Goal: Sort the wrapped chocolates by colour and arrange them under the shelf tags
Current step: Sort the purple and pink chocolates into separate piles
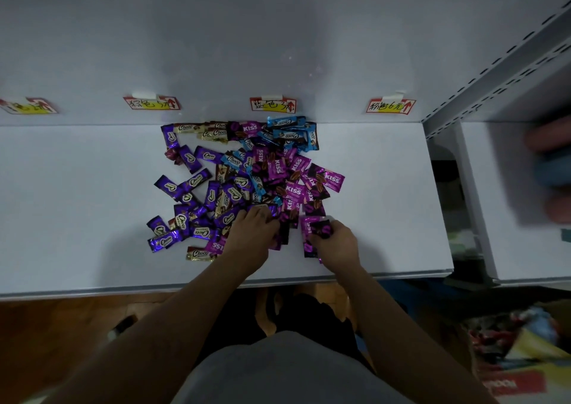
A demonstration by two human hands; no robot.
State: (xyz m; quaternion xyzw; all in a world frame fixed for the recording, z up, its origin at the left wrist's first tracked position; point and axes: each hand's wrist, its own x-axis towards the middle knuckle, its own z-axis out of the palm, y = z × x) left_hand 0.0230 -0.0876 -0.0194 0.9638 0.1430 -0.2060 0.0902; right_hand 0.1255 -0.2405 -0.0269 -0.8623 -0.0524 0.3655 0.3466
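Your right hand (pixel 335 243) grasps pink chocolates (pixel 309 222) near the shelf (pixel 77 187) front edge. The rightmost tag (pixel 391 107) lies back-right of it. Whether your left hand (pixel 250 233) is grasping anything cannot be told.

white shelf (pixel 77 202) | mixed pile of wrapped chocolates (pixel 247 181) at centre

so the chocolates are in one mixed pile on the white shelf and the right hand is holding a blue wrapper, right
Not blue: the head view shows the right hand gripping magenta KISS wrappers. The rest holds: one mixed pile on the white shelf.
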